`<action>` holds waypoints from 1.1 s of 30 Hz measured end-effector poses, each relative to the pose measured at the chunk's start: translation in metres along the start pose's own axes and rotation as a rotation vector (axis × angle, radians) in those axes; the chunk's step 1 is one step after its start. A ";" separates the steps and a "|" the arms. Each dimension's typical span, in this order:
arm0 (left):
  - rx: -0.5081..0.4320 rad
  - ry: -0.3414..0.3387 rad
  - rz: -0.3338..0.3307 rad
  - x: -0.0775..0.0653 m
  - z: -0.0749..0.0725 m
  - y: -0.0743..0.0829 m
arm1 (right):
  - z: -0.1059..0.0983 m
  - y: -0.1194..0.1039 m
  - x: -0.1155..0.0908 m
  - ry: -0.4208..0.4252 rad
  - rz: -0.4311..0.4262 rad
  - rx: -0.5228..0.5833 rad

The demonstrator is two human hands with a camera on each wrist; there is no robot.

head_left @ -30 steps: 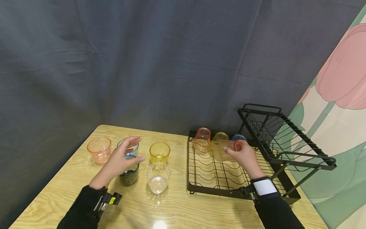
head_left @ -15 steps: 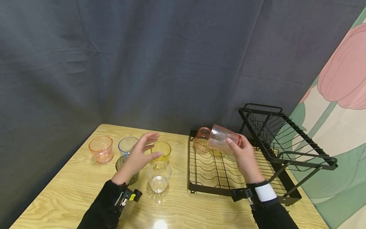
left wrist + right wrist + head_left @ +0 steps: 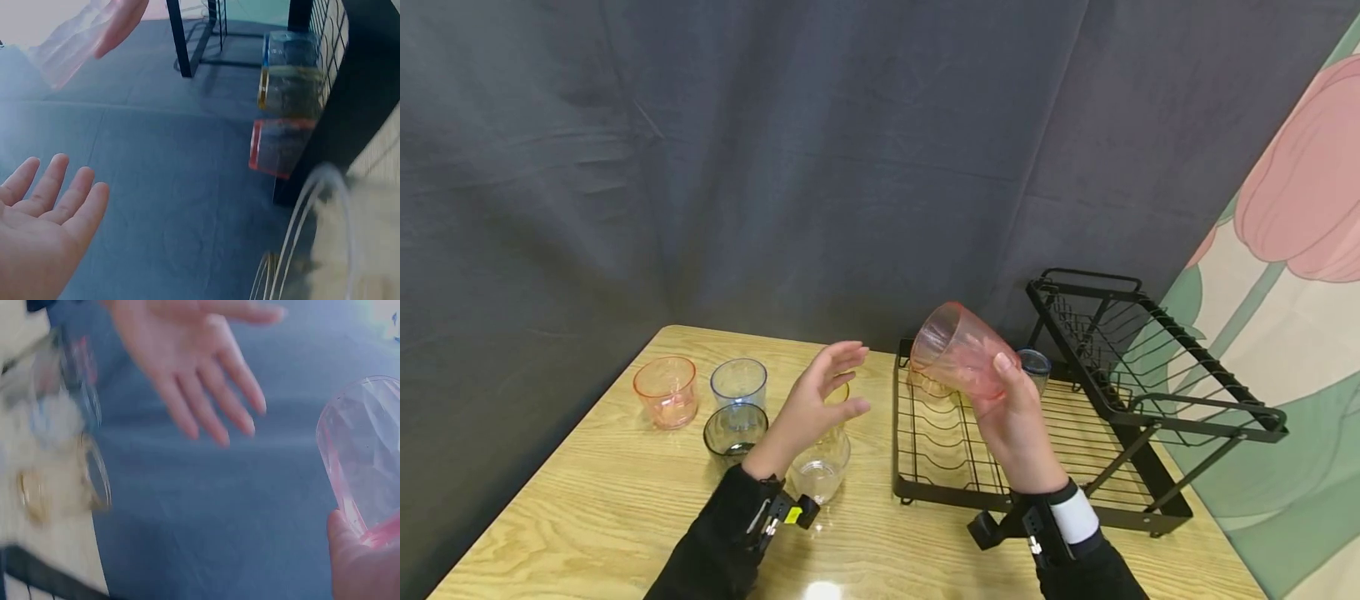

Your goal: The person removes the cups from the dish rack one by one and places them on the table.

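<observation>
My right hand [image 3: 1018, 433] grips a pink cup [image 3: 958, 354] near its base, above the drying rack [image 3: 955, 497]. The cup tilts, its mouth toward the upper left. My left hand [image 3: 811, 408] hovers with fingers spread and nothing in it, over a clear cup [image 3: 822, 477] and a mostly hidden yellow cup. In the right wrist view, its palm faces the pink cup [image 3: 369, 450]. Upside down in the rack are a red cup [image 3: 281, 147], a yellow cup [image 3: 290, 90] and a blue cup [image 3: 290, 50], seen in the left wrist view.
On the table's left stand a pale orange cup [image 3: 666, 396], a blue-rimmed cup [image 3: 741, 383] and a dark grey cup [image 3: 733, 435], all upright. The rack's raised upper tier [image 3: 1195, 358] slopes up at the right. A grey curtain [image 3: 850, 167] hangs behind.
My right hand has lifted the pink cup out of the rack and turned its mouth toward the upper left. My left hand has moved right, from over the grey cup to the clear one.
</observation>
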State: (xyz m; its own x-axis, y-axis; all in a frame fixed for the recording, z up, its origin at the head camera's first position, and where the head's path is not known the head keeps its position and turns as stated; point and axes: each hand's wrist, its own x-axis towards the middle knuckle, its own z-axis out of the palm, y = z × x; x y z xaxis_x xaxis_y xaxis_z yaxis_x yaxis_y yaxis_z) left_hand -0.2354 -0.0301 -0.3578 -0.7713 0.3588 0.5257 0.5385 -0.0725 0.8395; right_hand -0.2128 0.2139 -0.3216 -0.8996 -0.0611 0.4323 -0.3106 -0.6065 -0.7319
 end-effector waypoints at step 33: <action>-0.363 -0.184 0.379 0.013 0.036 0.021 | 0.042 0.052 -0.032 -0.372 0.415 0.611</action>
State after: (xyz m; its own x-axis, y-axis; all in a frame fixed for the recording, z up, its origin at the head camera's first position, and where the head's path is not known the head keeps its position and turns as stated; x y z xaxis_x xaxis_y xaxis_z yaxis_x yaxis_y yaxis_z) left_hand -0.2223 0.0064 -0.3386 -0.4566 0.3998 0.7948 0.5898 -0.5328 0.6068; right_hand -0.1872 0.1515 -0.3517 -0.7103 -0.5688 0.4146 0.3433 -0.7942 -0.5013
